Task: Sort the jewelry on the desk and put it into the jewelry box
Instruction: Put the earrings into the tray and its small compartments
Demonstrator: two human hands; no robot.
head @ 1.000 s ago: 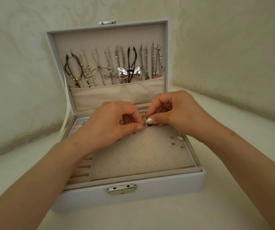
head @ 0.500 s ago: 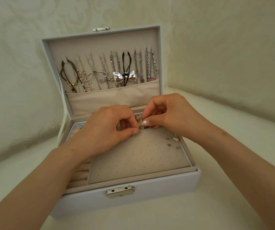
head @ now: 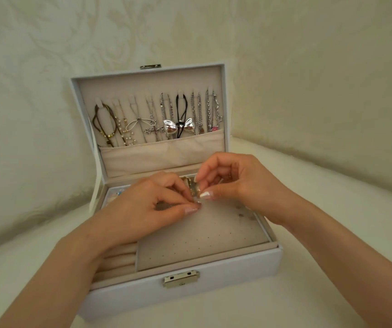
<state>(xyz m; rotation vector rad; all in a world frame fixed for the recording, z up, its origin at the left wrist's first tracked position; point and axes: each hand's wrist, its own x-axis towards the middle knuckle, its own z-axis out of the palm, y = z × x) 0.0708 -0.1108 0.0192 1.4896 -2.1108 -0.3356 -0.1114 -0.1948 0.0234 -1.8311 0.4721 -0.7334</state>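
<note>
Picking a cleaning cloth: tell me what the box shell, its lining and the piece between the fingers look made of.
Box shell: probably white faux leather, smooth, soft sheen. Lining: beige velvety fabric, matte, fuzzy. Small piece pinched between left hand and right hand: seemingly shiny gold-toned metal; too small for more.

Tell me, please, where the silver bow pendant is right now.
In the head view, the silver bow pendant hangs on a black cord, right of centre in the open jewelry box lid, just above the beige pocket.
</note>
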